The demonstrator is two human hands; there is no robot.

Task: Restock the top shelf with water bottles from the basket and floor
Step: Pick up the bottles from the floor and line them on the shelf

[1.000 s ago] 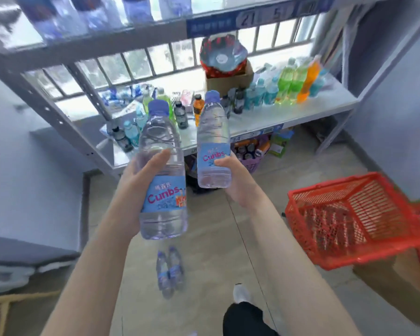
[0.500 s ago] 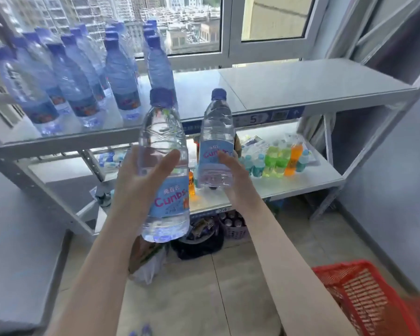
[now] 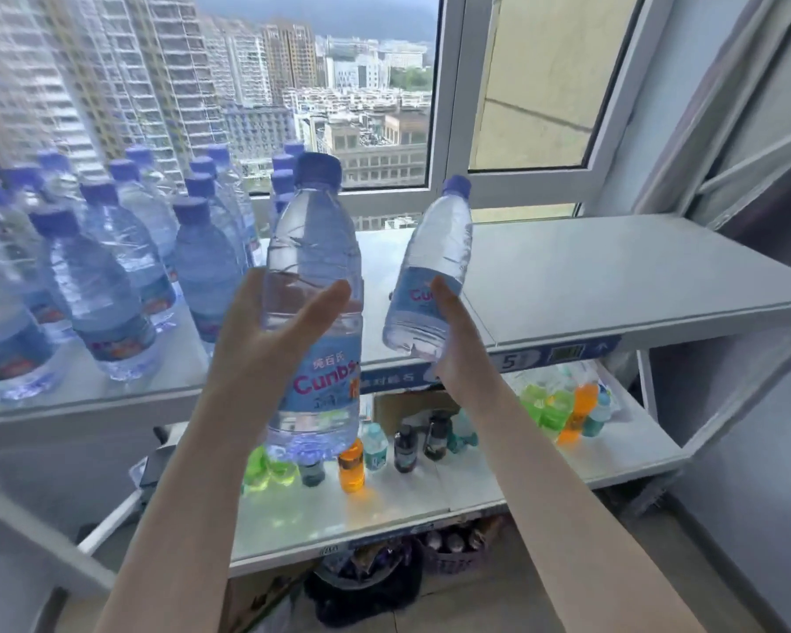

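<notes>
I've raised both to top shelf height. My L hand wraps left bottle upright; R hand grips right bottle, tilted twd bare spot beside stocked row.

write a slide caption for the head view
Left hand holds an upright bottle, right hand a tilted bottle, in front of the top shelf, with stocked bottles at its left.
</notes>
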